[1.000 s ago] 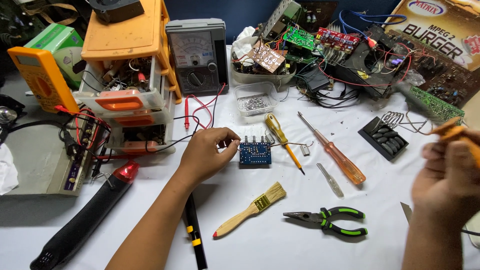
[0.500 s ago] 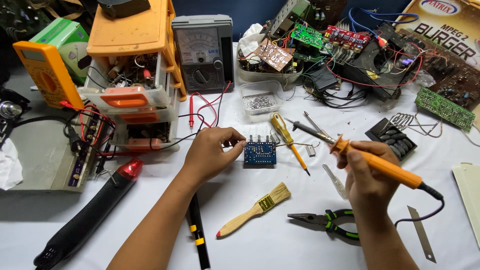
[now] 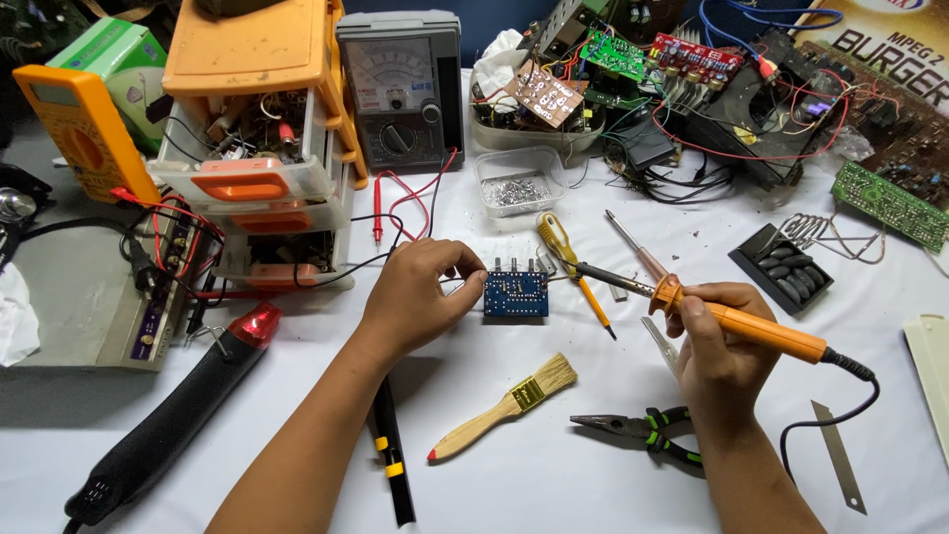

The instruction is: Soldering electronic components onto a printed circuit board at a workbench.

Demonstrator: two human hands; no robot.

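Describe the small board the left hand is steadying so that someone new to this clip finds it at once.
Start at the grey analog meter at the back of the white table and come straight toward the person. The blue circuit board lies flat there, the left hand at its left edge and the orange-handled soldering iron in the right hand aimed toward it. It is the only blue board; the others are green, red or brown.

A green cardboard box (image 3: 104,54) stands at the far left, behind a yellow meter (image 3: 84,129) with a grey screen. The grey dial meter (image 3: 399,89) at top centre has a pale scale window. A brown printed carton (image 3: 880,44) lies top right (partly cut off).
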